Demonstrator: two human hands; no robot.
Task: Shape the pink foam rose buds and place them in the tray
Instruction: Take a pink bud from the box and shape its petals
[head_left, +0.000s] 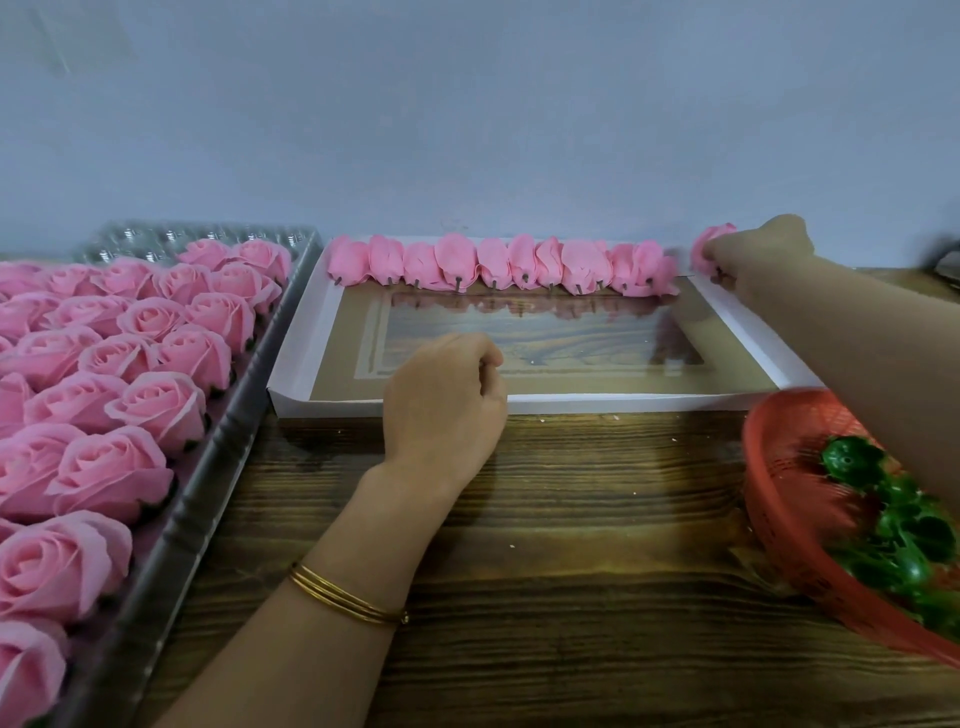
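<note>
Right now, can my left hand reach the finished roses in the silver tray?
Probably yes: the left hand seems empty, and nothing stands between it and the roses in the silver tray.

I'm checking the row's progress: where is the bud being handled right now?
In the head view the rose bud is pinched by the right hand at the far right corner of the white tray, just right of the bud row.

A pink rose bud is pinched by the fingers of the right hand; a row of buds is seen just left of those fingers, in the tray.
</note>
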